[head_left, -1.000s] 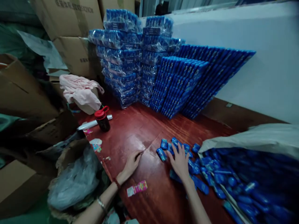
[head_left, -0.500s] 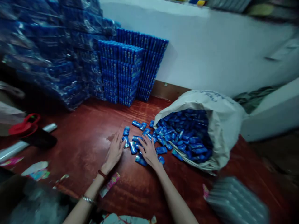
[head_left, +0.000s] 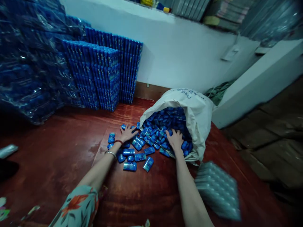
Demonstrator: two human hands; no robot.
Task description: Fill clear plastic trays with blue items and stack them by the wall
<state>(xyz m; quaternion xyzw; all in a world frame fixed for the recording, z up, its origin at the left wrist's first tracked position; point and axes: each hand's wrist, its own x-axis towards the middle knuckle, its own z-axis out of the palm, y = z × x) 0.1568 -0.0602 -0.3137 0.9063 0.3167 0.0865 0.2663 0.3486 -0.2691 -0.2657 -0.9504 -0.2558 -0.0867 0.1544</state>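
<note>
Small blue shiny packets point(head_left: 129, 166) lie scattered on the red-brown tabletop before a white sack point(head_left: 200, 116). The sack rests on its side, its mouth facing me, with many more packets point(head_left: 163, 118) inside and spilling out. My left hand point(head_left: 127, 134) is over the loose packets left of the mouth, palm down, fingers spread. At the sack's opening, my right hand point(head_left: 175, 140) reaches onto the packets with its fingers apart. Neither hand has a clear grip on a packet.
Tall stacks of blue packs point(head_left: 106, 78) stand at the back left, beside plastic-wrapped bundles point(head_left: 30, 72). Clear moulded plastic trays point(head_left: 219, 189) sit at the right front. A white wall point(head_left: 180, 53) closes off the back, and brown cartons point(head_left: 272, 151) are at the far right.
Both hands have moved forward, my right one into the sack's mouth and my left one over the loose packets. More packets now lie in front of the sack. The view has turned right.
</note>
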